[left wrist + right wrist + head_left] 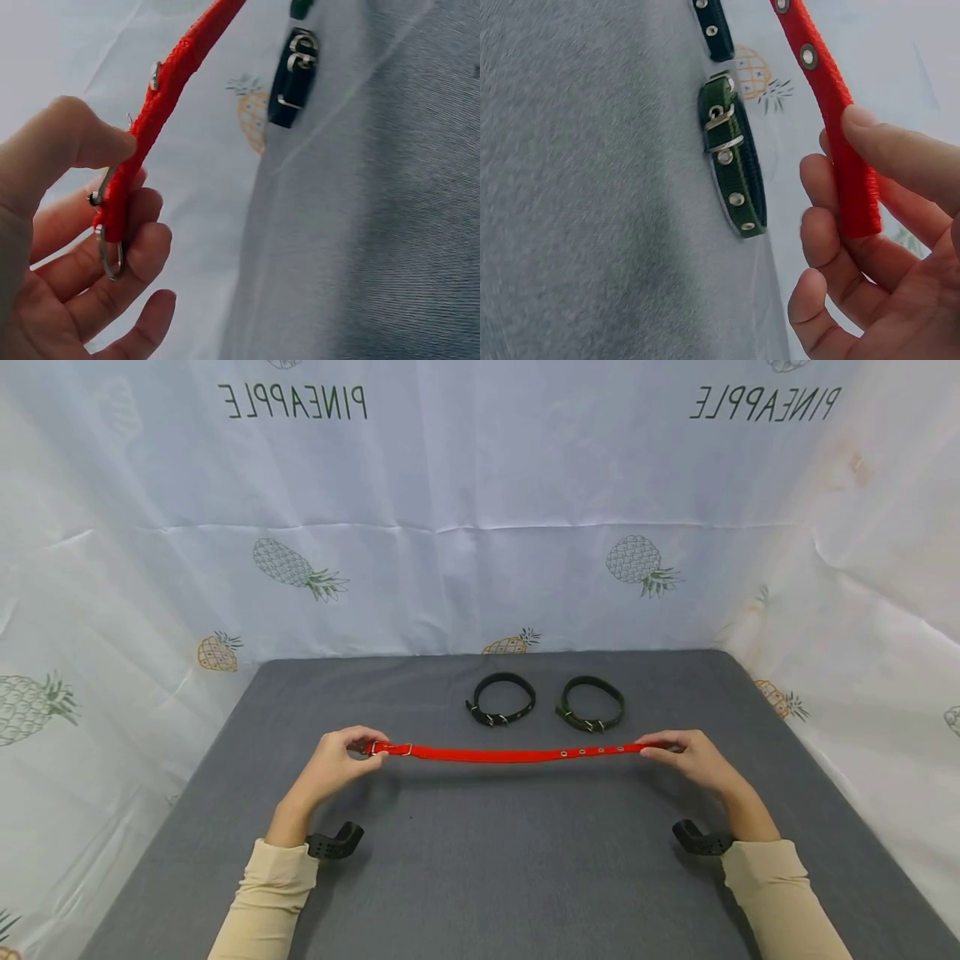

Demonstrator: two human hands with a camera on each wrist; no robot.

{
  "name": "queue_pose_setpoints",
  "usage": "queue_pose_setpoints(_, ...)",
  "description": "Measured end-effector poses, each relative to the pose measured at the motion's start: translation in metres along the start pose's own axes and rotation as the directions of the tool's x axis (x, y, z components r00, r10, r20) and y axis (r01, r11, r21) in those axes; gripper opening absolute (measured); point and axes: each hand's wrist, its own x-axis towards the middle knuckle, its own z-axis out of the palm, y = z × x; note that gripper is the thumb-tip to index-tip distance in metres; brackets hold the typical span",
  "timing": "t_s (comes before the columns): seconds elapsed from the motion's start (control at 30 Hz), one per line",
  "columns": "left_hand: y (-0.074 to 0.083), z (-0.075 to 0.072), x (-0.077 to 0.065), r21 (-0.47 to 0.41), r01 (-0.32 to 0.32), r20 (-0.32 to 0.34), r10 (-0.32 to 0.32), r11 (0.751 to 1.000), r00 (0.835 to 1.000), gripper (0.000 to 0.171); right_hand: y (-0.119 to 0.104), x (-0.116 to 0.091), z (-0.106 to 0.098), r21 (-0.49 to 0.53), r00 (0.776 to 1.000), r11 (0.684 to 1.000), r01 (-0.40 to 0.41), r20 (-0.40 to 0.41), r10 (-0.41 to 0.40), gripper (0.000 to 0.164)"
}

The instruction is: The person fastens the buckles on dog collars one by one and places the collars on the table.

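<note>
A red collar (487, 755) is stretched out lengthwise above the grey table, sagging slightly in the middle. My left hand (341, 766) pinches its buckle end between thumb and fingers; the left wrist view shows the metal buckle and a ring (111, 259) by the fingers. The other end, with its row of metal eyelets, is pinched by my right hand (693, 762). In the right wrist view the red tip (860, 214) pokes out below the thumb. Behind the strap lie two buckled collars, a black one (527, 703) and a dark green one (617, 714).
The grey cloth-covered table (480, 877) reaches back to a white curtain (465, 585) printed with pineapples. More of this fabric hangs at the left and right sides. A dark camera mount sits on each wrist.
</note>
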Motion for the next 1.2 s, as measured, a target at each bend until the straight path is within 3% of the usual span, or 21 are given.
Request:
queue_pose_setpoints(0.33, 0.009, -0.004, -0.003, -0.035, -0.046, -0.110, 0.042, 0.998, 0.993, 0.016, -0.012, -0.002, -0.001, 0.127, 0.996, 0.991, 0.039, -0.086, -0.029, 0.031)
queue_pose_setpoints(0.63, 0.019, -0.007, -0.001, -0.003, -0.025, -0.181, 0.024, 1.000, 0.983, 0.016, -0.022, -0.002, 0.001, 0.135, 0.986, 0.991, 0.014, -0.166, 0.009, 0.028)
queue_pose_setpoints(0.9, 0.025, -0.004, 0.005, -0.031, -0.003, -0.318, -0.007, 1.000, 0.948, 0.016, -0.033, 0.004, 0.009, 0.203, 0.967, 0.979, 0.025, -0.252, 0.028, 0.022)
queue_pose_setpoints(1.07, 0.031, -0.001, 0.007, -0.046, 0.012, -0.361, -0.028, 0.999, 0.932, 0.015, -0.041, 0.007, 0.012, 0.247, 0.953, 0.969, -0.005, -0.291, 0.079, 0.018)
queue_pose_setpoints(1.2, 0.036, 0.002, 0.009, -0.010, -0.023, -0.384, 0.017, 1.000, 0.923, 0.015, -0.048, 0.009, 0.014, 0.259, 0.949, 0.966, -0.016, -0.299, 0.096, 0.020)
